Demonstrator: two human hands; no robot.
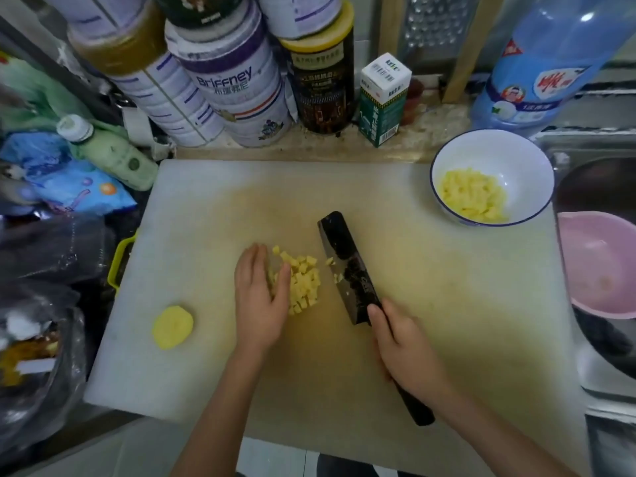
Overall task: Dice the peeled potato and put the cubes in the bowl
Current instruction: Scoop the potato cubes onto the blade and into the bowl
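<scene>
So I'm standing by the counter watching this person, and I'd say the dicing is most of the way done. The white bowl (516,156) on the far right corner of the cutting board (447,321) already holds a heap of cubes (471,197). A fresh pile of potato cubes (304,285) sits mid-board. One uncut potato chunk (172,327) lies well off to the left on the board.

The left grip (261,299) is spread flat, fingers straight, touching the left side of the pile. The right grip (402,342) is wrapped round the black handle of the cleaver (346,263). Its blade leans just right of the pile with a few bits stuck to its face (looks like a scoop-onto-the-blade move to me).

What could go wrong: the bowl is well apart from the pile. A wobble on the carry would drop cubes on the board, or into the pink basin (599,266) just beside it. The left fingertips are also near the edge, so an eager push could run them into steel. And that chunk on the left is easy to forget.
</scene>
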